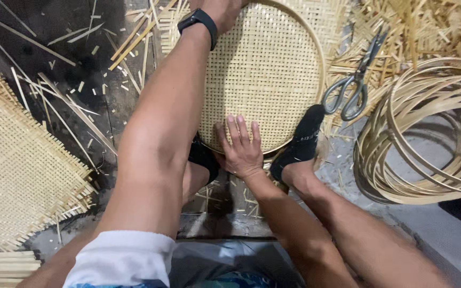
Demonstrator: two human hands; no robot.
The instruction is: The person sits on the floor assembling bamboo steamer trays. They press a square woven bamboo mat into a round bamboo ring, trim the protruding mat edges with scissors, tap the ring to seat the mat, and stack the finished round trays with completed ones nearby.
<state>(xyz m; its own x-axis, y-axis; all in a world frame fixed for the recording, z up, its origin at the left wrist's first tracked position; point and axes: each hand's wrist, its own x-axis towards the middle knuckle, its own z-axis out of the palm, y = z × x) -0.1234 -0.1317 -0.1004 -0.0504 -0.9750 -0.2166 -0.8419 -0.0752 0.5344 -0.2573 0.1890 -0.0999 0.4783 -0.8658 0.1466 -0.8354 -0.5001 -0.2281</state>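
A round woven bamboo tray [265,69] with a hoop rim lies on the floor in front of me. My left arm reaches across it, a black watch [198,20] on the wrist. My left hand [221,12] rests at the tray's far left rim, and its fingers are cut off by the top of the frame. My right hand [241,146] lies flat on the near rim, fingers spread and pressing on the weave. My feet in black socks [301,140] brace the near edge on either side of that hand.
Grey-handled scissors [350,88] lie just right of the tray on loose bamboo strips. A stack of bamboo hoops [428,133] sits at the right. A square woven mat [12,170] lies at the left, with a bundle of strips [1,269] below it. Offcuts litter the dark floor [76,58].
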